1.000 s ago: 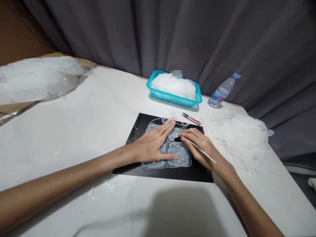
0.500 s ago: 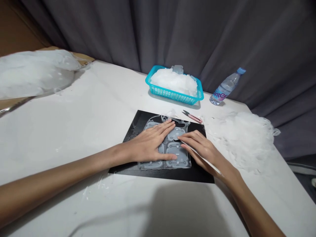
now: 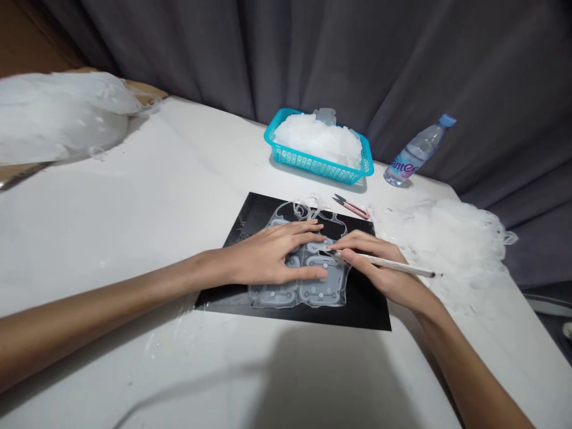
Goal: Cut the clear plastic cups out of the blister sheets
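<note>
A translucent silicone sheet (image 3: 319, 292) with several moulded pad shapes lies on a black mat (image 3: 370, 304) on the white table. My left hand (image 3: 272, 257) lies flat on the sheet with fingers stretched out, pressing it down. My right hand (image 3: 379, 268) is closed round a thin white stick tool (image 3: 402, 267), held like a pen. The tool's tip touches the sheet just right of my left fingertips.
A teal basket (image 3: 313, 164) heaped with white translucent pieces stands behind the mat. Small pink snips (image 3: 351, 205) lie at the mat's far edge. A water bottle (image 3: 413, 156) lies at the back right, beside a heap of white offcuts (image 3: 451, 244). Another white pile (image 3: 58, 116) sits far left.
My right hand has tilted the stick tool flatter, its free end swinging out to the right. The view has shifted slightly; my left hand stays pressed on the sheet.
</note>
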Motion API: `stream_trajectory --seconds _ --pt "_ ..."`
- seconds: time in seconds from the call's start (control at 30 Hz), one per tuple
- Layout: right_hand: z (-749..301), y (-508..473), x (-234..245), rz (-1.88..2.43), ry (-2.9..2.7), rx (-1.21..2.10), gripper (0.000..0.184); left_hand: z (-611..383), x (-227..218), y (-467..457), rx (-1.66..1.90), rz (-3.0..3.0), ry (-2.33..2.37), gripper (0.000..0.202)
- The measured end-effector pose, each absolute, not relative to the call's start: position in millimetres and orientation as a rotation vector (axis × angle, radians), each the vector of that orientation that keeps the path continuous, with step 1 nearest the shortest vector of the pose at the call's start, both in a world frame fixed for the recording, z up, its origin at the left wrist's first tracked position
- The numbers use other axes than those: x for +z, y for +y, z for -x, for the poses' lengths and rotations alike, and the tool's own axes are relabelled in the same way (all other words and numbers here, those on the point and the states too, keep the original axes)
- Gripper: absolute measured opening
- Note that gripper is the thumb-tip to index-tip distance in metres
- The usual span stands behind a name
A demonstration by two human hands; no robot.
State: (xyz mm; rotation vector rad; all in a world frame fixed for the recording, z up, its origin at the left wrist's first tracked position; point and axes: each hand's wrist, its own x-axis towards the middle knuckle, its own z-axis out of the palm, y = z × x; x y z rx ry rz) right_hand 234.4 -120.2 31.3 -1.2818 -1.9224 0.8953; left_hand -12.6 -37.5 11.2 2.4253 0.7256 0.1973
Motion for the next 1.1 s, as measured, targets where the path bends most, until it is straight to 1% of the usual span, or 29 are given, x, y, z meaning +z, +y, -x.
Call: stream_trajectory --seconds 0.17,0.27,0.33,0.4,0.47,0.53,0.6,0.7,0.77,0.87,0.97,1.03,1.1 --pt "-238 -118 34 1.261 -1.898 0.997 0.024 12 12 -35 0.283 -2.41 0.686 0.057" --pt "-244 -120 39 1.247 -1.935 0.964 0.028 14 11 -32 0.33 -2.461 0.638 0.046" --pt "-251 -123 43 1.262 -1.925 0.845 0.032 15 10 -31 0.392 -2.51 0.59 0.039" --pt "-256 -125 43 1.322 -1.872 0.651 0.034 16 10 -32 0.482 -2.552 0.534 0.035" --pt "-256 -126 39 1.384 -1.839 0.444 0.033 17 9 -33 0.579 -2.584 0.499 0.033" --pt "-250 -127 31 1.419 -1.85 0.326 0.03 17 7 -36 0.675 -2.613 0.489 0.03" --pt "-240 -129 26 1.45 -1.853 0.317 0.029 17 6 -38 0.757 -2.643 0.494 0.025" --pt "-226 -135 26 1.504 -1.798 0.424 0.031 17 5 -41 0.849 -2.666 0.509 0.014" --pt "-220 -139 30 1.56 -1.739 0.503 0.028 17 3 -42 0.87 -2.659 0.541 0.008" --pt "-218 -141 33 1.615 -1.747 0.575 0.025 16 3 -42 0.819 -2.619 0.606 0.006" --pt "-217 -139 29 1.52 -1.796 0.628 0.019 13 7 -44 0.717 -2.55 0.632 0.006" --pt "-215 -138 26 1.453 -1.748 0.674 0.018 12 14 -45 0.602 -2.505 0.658 0.014" --pt "-212 -139 23 1.417 -1.673 0.765 0.022 12 21 -44 0.471 -2.431 0.688 0.026"
